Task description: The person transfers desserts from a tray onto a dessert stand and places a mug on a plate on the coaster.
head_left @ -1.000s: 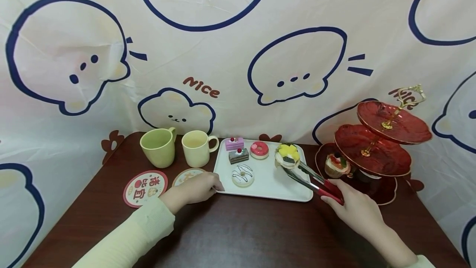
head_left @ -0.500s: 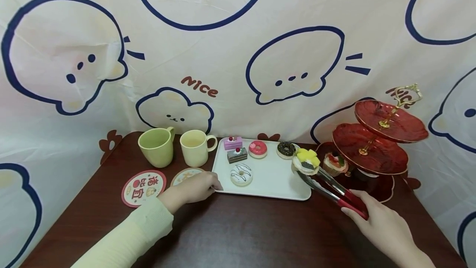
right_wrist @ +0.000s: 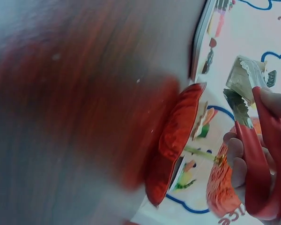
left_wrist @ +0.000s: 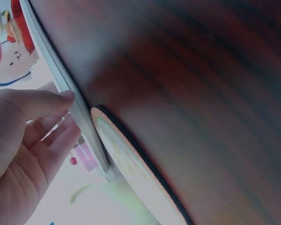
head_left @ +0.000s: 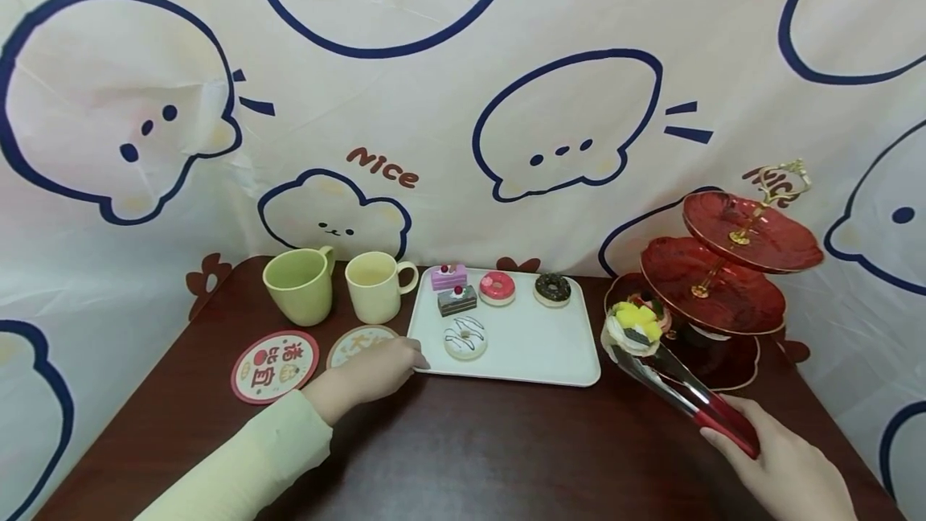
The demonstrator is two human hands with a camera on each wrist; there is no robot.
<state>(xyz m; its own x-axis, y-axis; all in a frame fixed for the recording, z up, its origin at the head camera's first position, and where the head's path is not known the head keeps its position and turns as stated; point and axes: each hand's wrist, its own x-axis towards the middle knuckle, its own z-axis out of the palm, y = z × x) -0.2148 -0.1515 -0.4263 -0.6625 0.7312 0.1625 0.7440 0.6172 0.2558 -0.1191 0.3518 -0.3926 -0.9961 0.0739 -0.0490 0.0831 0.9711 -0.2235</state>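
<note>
My left hand (head_left: 382, 368) pinches the near left corner of a white tray (head_left: 538, 356), thumb and fingers at its rim in the left wrist view. With my right hand (head_left: 788, 457) I grip red-handled metal tongs (head_left: 712, 412). Between their tips is a toy cupcake topped with yellow fruit (head_left: 633, 324), in a pale cup (right_wrist: 239, 77) in the right wrist view. It overlaps the bottom plate of a red tiered stand (head_left: 712, 288) in the head view. On the tray are a pink donut (head_left: 497, 288), a dark donut (head_left: 553, 289), a white donut (head_left: 465, 338) and two cake slices (head_left: 457, 301).
A green mug (head_left: 300, 288) and a cream mug (head_left: 376, 288) stand left of the tray. In front of them lie a red-rimmed coaster (head_left: 275, 367) and a tan coaster (head_left: 354, 340), partly behind my left hand. Desserts sit on the stand's bottom plate (right_wrist: 175, 136). A printed cloth hangs behind.
My right hand has carried the cupcake in the tongs rightward, from over the tray to the stand's bottom plate, uncovering the dark donut. My left hand stays at the tray corner.
</note>
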